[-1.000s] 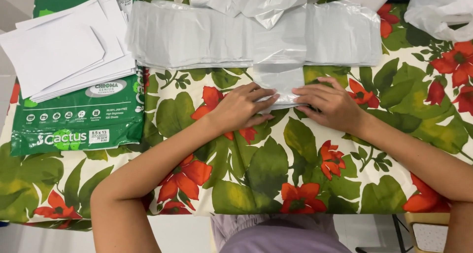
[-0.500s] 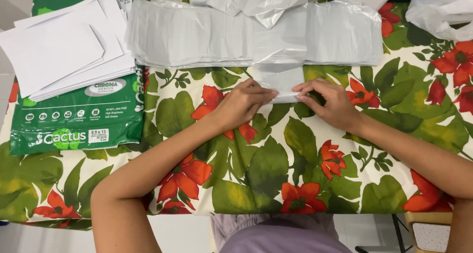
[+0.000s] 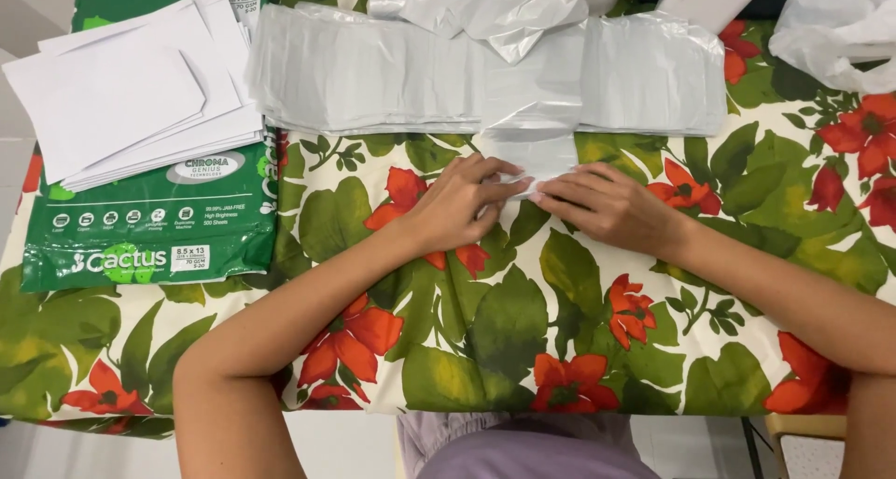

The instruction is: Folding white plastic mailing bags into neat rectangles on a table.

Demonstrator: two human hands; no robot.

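My left hand [image 3: 462,202] and my right hand [image 3: 607,206] rest side by side on the flowered tablecloth [image 3: 504,320], fingertips meeting on a small folded clear plastic bag [image 3: 527,155]. Both hands pinch and press its lower edge flat against the table. Just beyond it lies a wide flat stack of clear plastic bags [image 3: 373,73], with a loose crumpled bag [image 3: 495,7] on top.
A green ream of paper [image 3: 149,227] lies at the left with a pile of white sheets [image 3: 121,91] on it. More crumpled white plastic [image 3: 835,31] sits at the far right corner. The table's near edge runs along the bottom.
My hands have drawn closer together on the small bag. The right hand slid left until its fingertips met the left hand's.
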